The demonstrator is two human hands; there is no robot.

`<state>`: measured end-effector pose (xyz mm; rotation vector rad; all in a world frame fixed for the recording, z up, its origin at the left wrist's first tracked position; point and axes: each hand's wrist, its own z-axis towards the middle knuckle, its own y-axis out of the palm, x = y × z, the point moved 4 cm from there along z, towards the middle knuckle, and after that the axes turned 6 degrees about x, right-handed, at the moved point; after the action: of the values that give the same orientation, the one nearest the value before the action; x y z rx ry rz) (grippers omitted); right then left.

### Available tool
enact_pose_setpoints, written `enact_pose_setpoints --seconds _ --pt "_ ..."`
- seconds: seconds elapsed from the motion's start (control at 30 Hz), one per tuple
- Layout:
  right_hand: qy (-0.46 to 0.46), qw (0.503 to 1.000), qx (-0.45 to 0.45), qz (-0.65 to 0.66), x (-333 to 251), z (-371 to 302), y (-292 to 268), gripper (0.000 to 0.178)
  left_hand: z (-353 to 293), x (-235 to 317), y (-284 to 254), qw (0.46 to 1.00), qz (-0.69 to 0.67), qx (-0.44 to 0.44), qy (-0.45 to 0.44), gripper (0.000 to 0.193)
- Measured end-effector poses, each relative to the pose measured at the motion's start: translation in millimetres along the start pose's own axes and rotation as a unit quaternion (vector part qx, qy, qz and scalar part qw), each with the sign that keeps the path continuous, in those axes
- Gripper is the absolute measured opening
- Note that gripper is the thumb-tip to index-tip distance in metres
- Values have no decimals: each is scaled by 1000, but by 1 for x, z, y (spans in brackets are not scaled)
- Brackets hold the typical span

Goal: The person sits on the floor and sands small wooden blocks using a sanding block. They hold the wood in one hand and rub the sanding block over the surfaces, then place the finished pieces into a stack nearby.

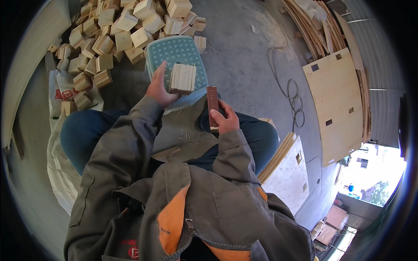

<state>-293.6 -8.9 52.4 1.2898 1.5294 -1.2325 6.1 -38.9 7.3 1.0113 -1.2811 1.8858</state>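
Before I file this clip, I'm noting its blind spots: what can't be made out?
Head view:
Underside of the wooden block: hidden by the block itself.
Marks on the brown bar in the right hand: too small.
Far end of the block pile: cut off by the top edge.

Indoor daylight, moderate to dim, cool grey on concrete floor (230, 56). Bright doorway (370, 178) at lower right blown to white, outside detail mostly washed out; blue-violet fringe along right rim. Soft shadow left of green plastic stool (174, 45); dark trousers (89, 135) lose detail in folds. Wood block (183, 77) bright on top, darker on near side. Pale lines on reddish-brown bar (212, 106) distinct. Strong fisheye bend in plywood sheets (335, 108) and corrugated wall (385, 74); corners black, rim soft.
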Motion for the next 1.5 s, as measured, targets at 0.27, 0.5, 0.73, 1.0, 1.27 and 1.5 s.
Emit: enact_pose_setpoints --seconds 0.27,0.5,0.73,1.0,1.27,1.5 --pt "-51 995 10 -87 -9 -9 4 67 11 -2 15 998 -50 -32 -36 120" --pt "-349 896 20 -273 -53 -25 47 75 0 8 16 999 1 41 19 105" --pt "-381 836 44 -392 -62 -3 75 72 0 -11 35 988 -152 17 -10 96" --pt "-284 905 23 -317 -76 128 106 64 -1 7 18 995 -92 4 -31 106" --pt "-74 992 -59 -79 -56 84 70 66 -3 7 21 994 -91 2 -53 109" --pt "-28 992 -68 -98 -19 -6 10 65 -4 5 21 991 -105 1 -77 108"
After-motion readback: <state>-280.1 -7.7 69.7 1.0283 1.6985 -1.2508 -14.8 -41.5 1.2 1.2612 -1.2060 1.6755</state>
